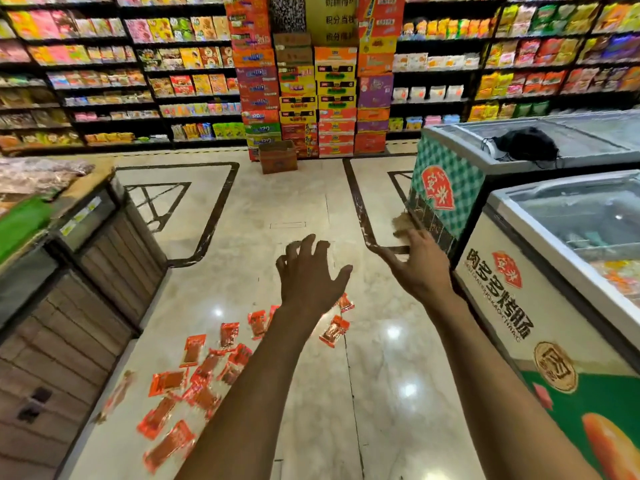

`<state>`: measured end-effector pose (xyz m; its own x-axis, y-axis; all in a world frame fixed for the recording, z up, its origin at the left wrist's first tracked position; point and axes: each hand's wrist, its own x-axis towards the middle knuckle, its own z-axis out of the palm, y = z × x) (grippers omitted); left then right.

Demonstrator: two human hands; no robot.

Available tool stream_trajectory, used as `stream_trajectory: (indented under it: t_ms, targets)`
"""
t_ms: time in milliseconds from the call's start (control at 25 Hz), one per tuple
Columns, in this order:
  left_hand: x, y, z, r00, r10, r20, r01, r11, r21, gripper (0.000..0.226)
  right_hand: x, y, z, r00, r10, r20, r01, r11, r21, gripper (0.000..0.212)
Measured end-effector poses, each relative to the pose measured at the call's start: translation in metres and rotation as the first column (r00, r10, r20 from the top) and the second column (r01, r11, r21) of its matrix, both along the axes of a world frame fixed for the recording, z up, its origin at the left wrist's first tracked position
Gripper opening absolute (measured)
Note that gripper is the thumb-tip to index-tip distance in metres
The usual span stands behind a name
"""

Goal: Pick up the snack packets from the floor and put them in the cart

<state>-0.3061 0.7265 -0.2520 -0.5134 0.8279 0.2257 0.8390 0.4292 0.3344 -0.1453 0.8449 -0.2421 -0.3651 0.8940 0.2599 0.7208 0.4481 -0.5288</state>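
Both hands, left hand (pixel 310 271) and right hand (pixel 420 261), reach forward with loose grip, holding nothing. Snack packets (pixel 194 368) lie scattered on the near-left floor (pixel 381 393); no cart visible. Stepping forward risks trampling them.

An open lane of floor (pixel 294 202) ran between the wooden display stand (pixel 86 271) on the left and the chest freezers (pixel 519 306) on the right, obstructed by scattered snack packets (pixel 194 375) near the stand and closed off by stacked cartons (pixel 311 98).
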Motion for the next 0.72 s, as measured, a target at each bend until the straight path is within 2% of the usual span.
stream_trajectory:
  t_ms: [240, 480, 720]
  targets:
    - [-0.077, 0.105, -0.072, 0.991, 0.046, 0.126, -0.039, 0.997, -0.059, 0.063, -0.077, 0.122, -0.051, 0.999, 0.042, 0.024, -0.039, 0.993, -0.112, 0.053]
    - [-0.170, 0.238, -0.160, 0.973, 0.030, 0.227, 0.006, 0.988, -0.157, 0.059, -0.162, 0.260, -0.131, 0.981, 0.071, 0.179, -0.040, 0.984, -0.172, 0.051]
    - [-0.226, 0.354, -0.200, 0.964, 0.034, 0.262, 0.034, 0.967, -0.252, 0.057, -0.225, 0.366, -0.174, 0.970, 0.073, 0.232, 0.003, 0.951, -0.308, 0.050]
